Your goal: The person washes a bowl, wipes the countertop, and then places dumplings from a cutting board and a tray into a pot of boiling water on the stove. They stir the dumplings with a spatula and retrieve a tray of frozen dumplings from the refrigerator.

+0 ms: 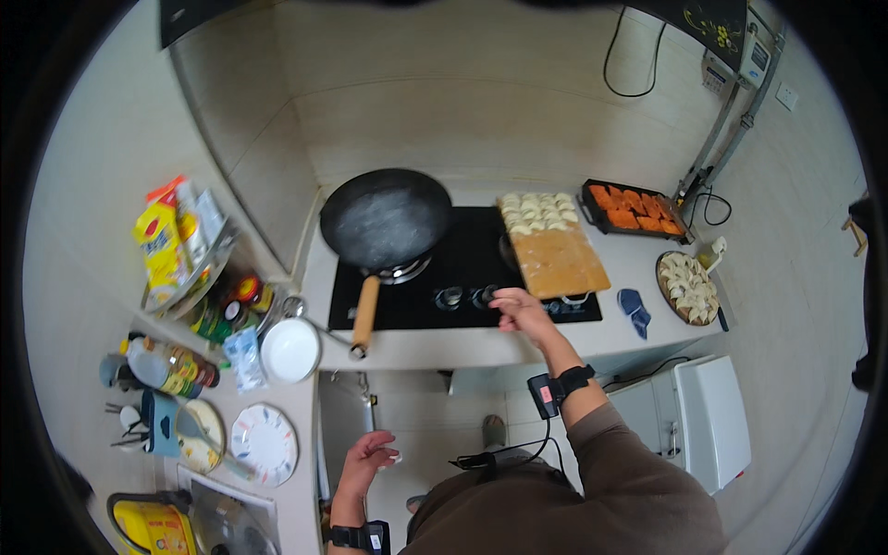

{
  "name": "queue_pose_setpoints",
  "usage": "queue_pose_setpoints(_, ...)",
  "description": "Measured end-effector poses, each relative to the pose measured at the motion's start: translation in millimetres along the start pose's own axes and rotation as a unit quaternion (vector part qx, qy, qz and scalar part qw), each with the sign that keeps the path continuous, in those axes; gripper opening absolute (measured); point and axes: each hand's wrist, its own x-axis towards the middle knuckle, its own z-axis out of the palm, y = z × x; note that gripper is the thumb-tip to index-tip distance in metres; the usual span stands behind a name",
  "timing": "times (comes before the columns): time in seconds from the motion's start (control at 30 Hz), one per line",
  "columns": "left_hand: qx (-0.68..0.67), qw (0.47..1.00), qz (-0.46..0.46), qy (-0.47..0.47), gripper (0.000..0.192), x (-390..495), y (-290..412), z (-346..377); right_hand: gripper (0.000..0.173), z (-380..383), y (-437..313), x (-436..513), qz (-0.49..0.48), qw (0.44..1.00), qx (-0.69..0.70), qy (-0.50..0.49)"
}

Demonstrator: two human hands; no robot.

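Note:
My right hand point(520, 316) is over the front of the black glass gas hob point(409, 309), its fingers beside the right control knob point(485, 296) and near the lower left edge of a wooden board point(555, 260). Whether it touches the knob cannot be told. Rows of raw dumplings point(538, 211) lie on the board's far part. A black wok point(386, 218) with a wooden handle point(365, 316) sits on the left burner, steam or liquid blurring its inside. My left hand point(371, 454) hangs over the floor at lower left, fingers curled, with a small white thing at the fingertips.
At right are a black tray of orange-red pieces point(631, 210), a round tray of dumplings point(687, 288) and a dark blue cloth point(633, 312). The left counter bears a white bowl point(291, 350), a patterned plate point(263, 444), bottles point(184, 368), jars and a sink with a glass lid point(229, 527).

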Motion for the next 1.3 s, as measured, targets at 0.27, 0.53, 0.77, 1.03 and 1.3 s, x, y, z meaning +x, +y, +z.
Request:
queue_pose_setpoints(0.27,0.032,0.982,0.026,-0.184,0.033,222.9,67.6,225.5,0.041,-301.4,36.2,74.6,-0.003,0.787,-0.436,0.436)
queue_pose_setpoints(0.53,-0.191,0.963,-0.139,-0.127,0.032,346.1,43.8,350.4,0.072,-337.2,39.5,115.1,0.197,0.867,-0.305,0.342)
queue_pose_setpoints(0.77,-0.235,0.960,-0.091,-0.121,0.029,355.4,47.4,357.6,0.072,-320.3,43.9,114.4,0.126,0.921,-0.192,0.313)
queue_pose_setpoints(1.03,-0.283,0.942,-0.022,-0.178,0.038,305.0,75.7,326.7,0.041,-266.3,17.8,65.7,0.046,0.948,0.010,0.314)
queue_pose_setpoints(1.3,-0.396,0.891,0.142,-0.170,0.043,230.3,129.6,312.2,0.029,-142.3,-64.1,56.4,-0.043,0.983,0.104,0.147)
